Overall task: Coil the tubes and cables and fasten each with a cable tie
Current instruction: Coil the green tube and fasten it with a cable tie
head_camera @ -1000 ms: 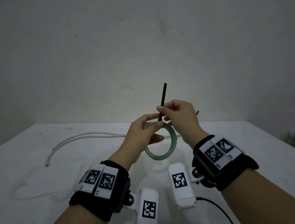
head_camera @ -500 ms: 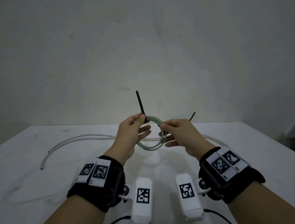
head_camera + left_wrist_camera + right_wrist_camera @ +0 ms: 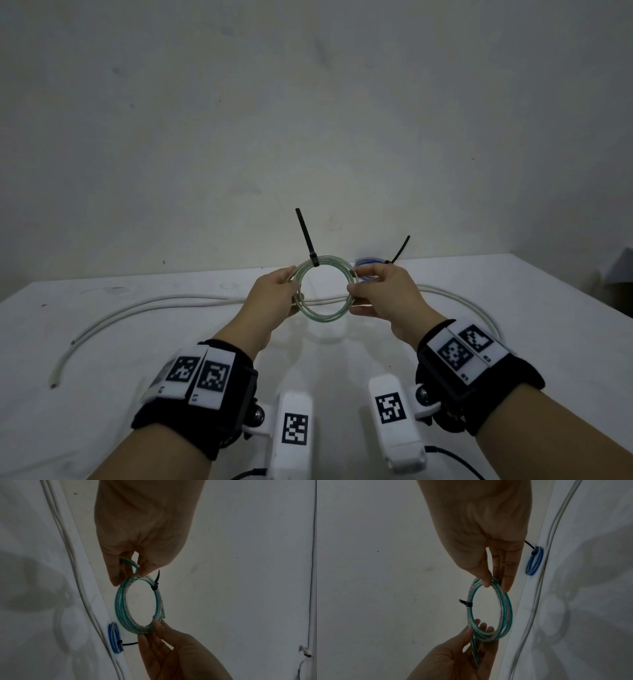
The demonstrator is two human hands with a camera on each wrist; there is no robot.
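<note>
1. Your left hand [image 3: 274,294] and right hand [image 3: 383,294] each pinch a side of the green tube coil [image 3: 323,291] above the worktop [image 3: 102,359]; fingers curled round its strands.
2. The cable tie [image 3: 313,260] looks cinched; check the strands sit snug.
3. Set it beside the blue coil [image 3: 368,265]; the white cable [image 3: 154,305] remains uncoiled.

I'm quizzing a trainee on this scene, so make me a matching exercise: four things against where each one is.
Things:
1. green coil
2. blue coil
3. white cable
4. black tie

Places:
A. uncoiled on the table
B. around the green coil's top
C. held between both hands
D. tied, on the table

Pairs: 1-C, 2-D, 3-A, 4-B
</note>
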